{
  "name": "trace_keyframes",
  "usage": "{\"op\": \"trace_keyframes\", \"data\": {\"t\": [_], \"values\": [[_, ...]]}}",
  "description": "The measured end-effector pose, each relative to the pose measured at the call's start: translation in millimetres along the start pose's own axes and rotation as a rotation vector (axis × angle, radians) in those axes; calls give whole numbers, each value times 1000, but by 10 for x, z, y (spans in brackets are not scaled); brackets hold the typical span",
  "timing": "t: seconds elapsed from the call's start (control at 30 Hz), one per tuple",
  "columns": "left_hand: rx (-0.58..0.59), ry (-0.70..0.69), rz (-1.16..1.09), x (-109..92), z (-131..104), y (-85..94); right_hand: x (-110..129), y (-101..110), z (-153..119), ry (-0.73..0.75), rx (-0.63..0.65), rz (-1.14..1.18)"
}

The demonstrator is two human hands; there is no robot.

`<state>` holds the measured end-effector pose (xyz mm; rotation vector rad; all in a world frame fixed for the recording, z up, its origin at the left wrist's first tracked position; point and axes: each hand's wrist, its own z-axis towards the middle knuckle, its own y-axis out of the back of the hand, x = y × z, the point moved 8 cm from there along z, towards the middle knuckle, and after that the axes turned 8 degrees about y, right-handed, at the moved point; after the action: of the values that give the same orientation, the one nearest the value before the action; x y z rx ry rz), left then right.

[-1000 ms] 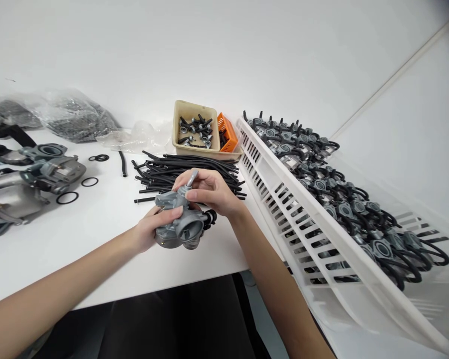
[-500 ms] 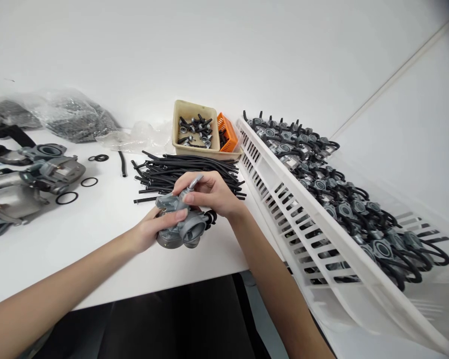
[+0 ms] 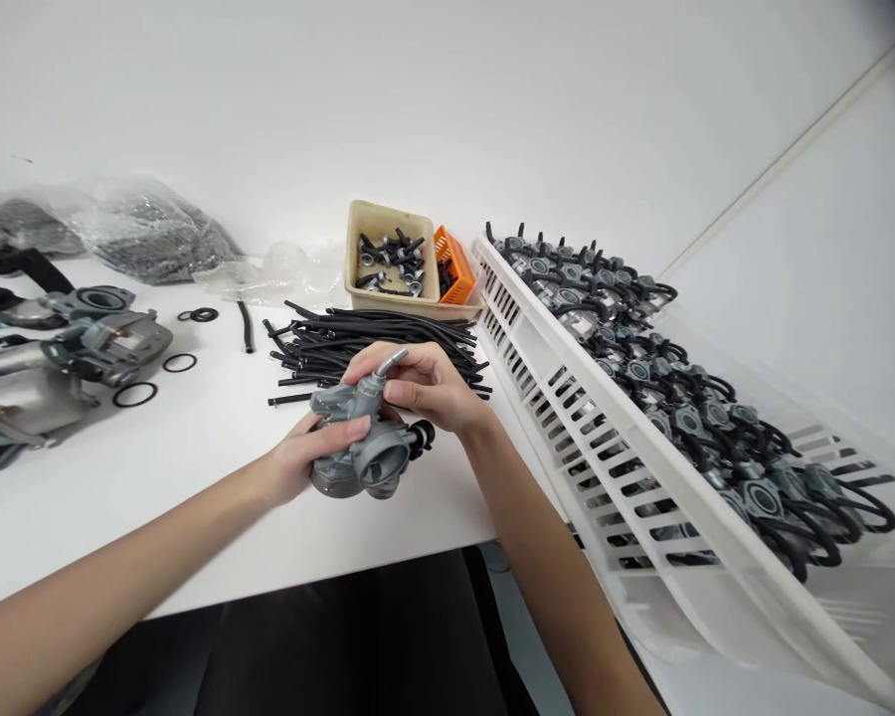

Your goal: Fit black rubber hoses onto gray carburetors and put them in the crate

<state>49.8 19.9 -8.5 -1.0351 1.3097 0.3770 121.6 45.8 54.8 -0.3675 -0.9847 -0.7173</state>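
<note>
White is the colour of the big table point(image 3: 216, 418), which fills the lower left and middle of the frame. On the right side, a long white basket point(image 3: 746, 597) with slots in its wall is full of grey metal parts with black tubes. A pile of thin black hoses point(image 3: 309, 348) lies near the middle of the frame, just behind the hands. The grey metal part point(image 3: 347, 443) is in the middle, lifted up in front of the pile. The left hand point(image 3: 298, 457) is clamped on its left side, thumb in front and fingers hidden behind. The right hand point(image 3: 433, 383) is at its top, thumb and fingers bent on either side; some tips are hidden, so I cannot tell if they pinch. To do this well, I think the left hand should grip tight so the part does not rock, while the right hand goes softly. The black end point(image 3: 420, 438) on its right side looks easy to bump. The little bent pipe point(image 3: 393, 363) on top might bend if pushed hard.
</note>
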Motion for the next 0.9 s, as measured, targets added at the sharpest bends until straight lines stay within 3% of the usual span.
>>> {"op": "trace_keyframes", "data": {"t": [0.43,0.57,0.7,0.8,0.9], "values": [[-18,-118,88,-122,-13,16,112,26,19,101,-93,-105],[-35,-87,142,-74,0,49,105,41,18,114,-62,-51],[49,-73,236,-43,-10,-60,52,88,-10,94,11,33],[138,-34,310,2,-28,-188,96,301,-36,149,-149,94],[175,11,322,48,-38,-255,135,631,-115,189,-503,47]]}}
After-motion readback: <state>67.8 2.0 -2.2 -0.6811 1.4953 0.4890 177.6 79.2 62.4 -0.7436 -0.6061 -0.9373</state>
